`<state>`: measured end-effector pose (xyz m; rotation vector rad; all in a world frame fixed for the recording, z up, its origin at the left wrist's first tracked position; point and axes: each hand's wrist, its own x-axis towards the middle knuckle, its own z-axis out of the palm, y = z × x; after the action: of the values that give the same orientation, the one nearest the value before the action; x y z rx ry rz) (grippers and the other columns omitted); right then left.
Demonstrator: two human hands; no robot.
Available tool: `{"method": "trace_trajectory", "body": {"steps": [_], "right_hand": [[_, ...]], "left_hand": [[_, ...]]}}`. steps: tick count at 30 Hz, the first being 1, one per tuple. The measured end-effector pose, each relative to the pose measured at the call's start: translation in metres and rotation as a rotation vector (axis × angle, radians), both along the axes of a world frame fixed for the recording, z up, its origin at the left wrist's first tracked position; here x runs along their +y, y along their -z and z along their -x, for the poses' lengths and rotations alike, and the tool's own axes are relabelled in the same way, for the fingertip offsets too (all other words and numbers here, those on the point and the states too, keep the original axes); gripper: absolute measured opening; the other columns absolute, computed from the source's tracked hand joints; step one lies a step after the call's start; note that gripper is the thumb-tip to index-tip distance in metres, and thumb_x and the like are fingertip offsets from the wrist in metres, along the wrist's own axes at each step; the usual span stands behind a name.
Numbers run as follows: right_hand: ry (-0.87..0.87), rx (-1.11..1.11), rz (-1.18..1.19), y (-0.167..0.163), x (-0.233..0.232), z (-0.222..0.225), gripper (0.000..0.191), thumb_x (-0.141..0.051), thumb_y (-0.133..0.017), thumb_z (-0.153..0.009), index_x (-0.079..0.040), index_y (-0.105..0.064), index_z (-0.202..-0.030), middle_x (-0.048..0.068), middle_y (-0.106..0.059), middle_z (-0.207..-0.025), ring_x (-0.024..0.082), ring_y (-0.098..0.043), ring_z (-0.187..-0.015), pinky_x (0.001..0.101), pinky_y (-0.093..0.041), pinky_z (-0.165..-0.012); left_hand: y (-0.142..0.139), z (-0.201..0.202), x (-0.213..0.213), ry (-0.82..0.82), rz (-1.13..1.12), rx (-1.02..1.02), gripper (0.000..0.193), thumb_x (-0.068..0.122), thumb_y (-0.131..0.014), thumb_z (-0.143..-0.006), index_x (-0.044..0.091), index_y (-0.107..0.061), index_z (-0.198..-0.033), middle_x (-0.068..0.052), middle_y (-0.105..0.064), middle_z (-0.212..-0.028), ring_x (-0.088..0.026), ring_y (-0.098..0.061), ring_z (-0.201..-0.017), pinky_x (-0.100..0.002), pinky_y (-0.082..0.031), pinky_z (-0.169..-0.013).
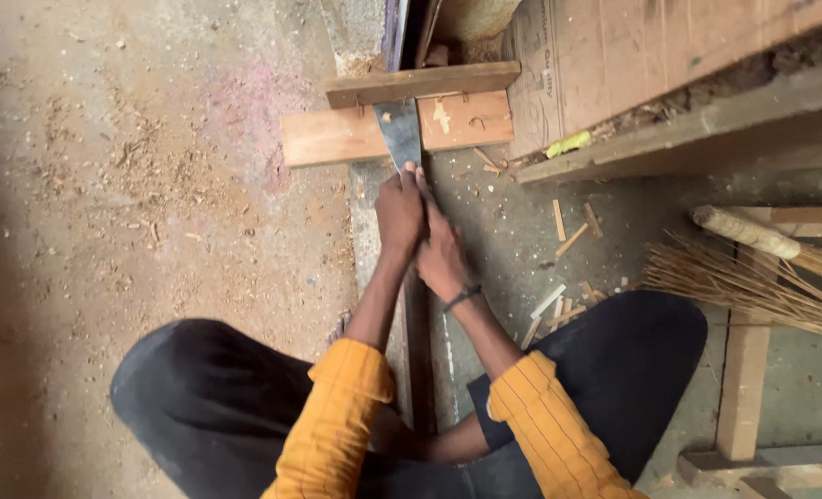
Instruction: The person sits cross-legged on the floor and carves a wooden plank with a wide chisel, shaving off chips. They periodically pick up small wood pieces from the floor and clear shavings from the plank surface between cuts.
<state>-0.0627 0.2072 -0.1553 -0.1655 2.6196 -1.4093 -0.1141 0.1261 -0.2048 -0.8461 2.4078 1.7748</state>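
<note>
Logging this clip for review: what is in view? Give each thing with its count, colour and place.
saw: one, grey blade, centre top, across the board
board: one, orange-brown, flat on the floor
batten: one, darker brown, behind the board
offcuts: several, pale, right of the hands
broom: one, straw, right edge
panel: one, brown, top right
sawdust: scattered, pale, left floor
left hand: on the saw
right hand: on the saw, dark wristband

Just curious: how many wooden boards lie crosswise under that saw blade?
2: a dark narrow board farther away, and a wider pale board just nearer, under the saw blade. Others may be hidden.
</note>
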Motion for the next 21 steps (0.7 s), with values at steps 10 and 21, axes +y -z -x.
{"method": "trace_trajectory", "body": {"steps": [10, 21], "right_hand": [[-0.036, -0.024, -0.024, -0.043, 0.027, -0.061, 0.082, 0.007, -0.058, -0.089, -0.019, -0.029, -0.160, 0.022, -0.046, -0.154, 0.045, -0.047, -0.136, 0.0478, -0.047, -0.105], [-0.043, -0.029, -0.079, -0.035, 0.026, -0.044, 0.083, 0.007, -0.057, -0.086, -0.018, -0.029, -0.161, 0.021, -0.049, -0.152, 0.046, -0.049, -0.132, 0.0513, -0.048, -0.104]], "left_hand": [[-0.026, -0.074, 0.015, 0.022, -0.190, 0.075, 0.051, 0.039, -0.046, -0.105, -0.006, -0.067, -0.093, -0.030, -0.068, -0.081, -0.040, -0.066, -0.071, -0.049, -0.049, -0.068], [-0.011, -0.059, 0.020, 0.014, -0.158, 0.009, 0.057, 0.042, -0.044, -0.106, -0.008, -0.068, -0.090, -0.033, -0.067, -0.081, -0.047, -0.066, -0.075, -0.052, -0.049, -0.070]]}}
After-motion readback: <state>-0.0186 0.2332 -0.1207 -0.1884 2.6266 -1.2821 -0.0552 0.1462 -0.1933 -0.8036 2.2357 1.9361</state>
